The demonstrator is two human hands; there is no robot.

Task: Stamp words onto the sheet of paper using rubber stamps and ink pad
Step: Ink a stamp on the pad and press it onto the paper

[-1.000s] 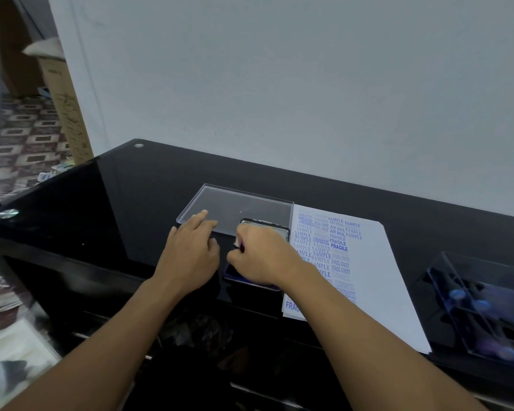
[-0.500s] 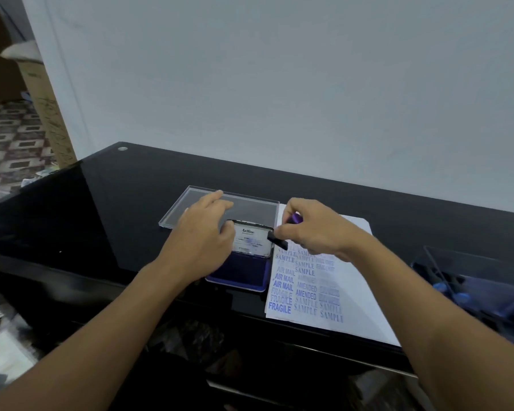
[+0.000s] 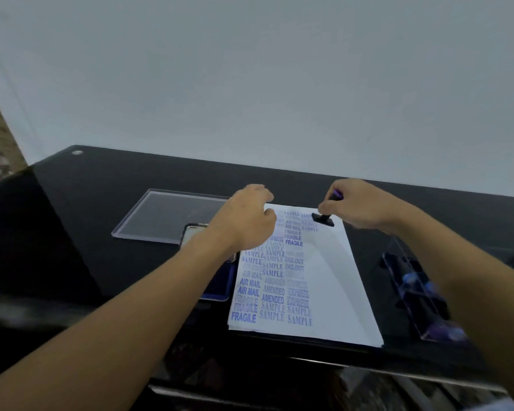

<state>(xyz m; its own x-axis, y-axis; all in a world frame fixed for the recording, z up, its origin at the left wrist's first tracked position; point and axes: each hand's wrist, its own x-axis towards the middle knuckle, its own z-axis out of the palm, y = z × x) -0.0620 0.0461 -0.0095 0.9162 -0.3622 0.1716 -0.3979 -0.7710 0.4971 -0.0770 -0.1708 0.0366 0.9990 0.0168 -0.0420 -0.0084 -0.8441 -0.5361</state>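
Note:
A white sheet of paper [image 3: 333,280] lies on the black glass table, its left and middle covered with blue stamped words. My right hand [image 3: 359,204] pinches a rubber stamp [image 3: 324,218] with a purple handle and a black base, held at the sheet's far edge, right of the stamped columns. My left hand [image 3: 244,221] hovers over the sheet's far left corner with loosely curled fingers and holds nothing. The blue ink pad [image 3: 220,280] sits left of the sheet, mostly hidden under my left forearm.
A clear plastic lid [image 3: 166,215] lies flat on the table left of the ink pad. A clear acrylic rack [image 3: 416,295] with several blue and purple stamps stands right of the sheet. A pale wall rises behind the table [image 3: 72,221].
My right hand carried the stamp from the ink pad rightward to the sheet's far edge. My left hand left the ink pad and moved toward the sheet's corner.

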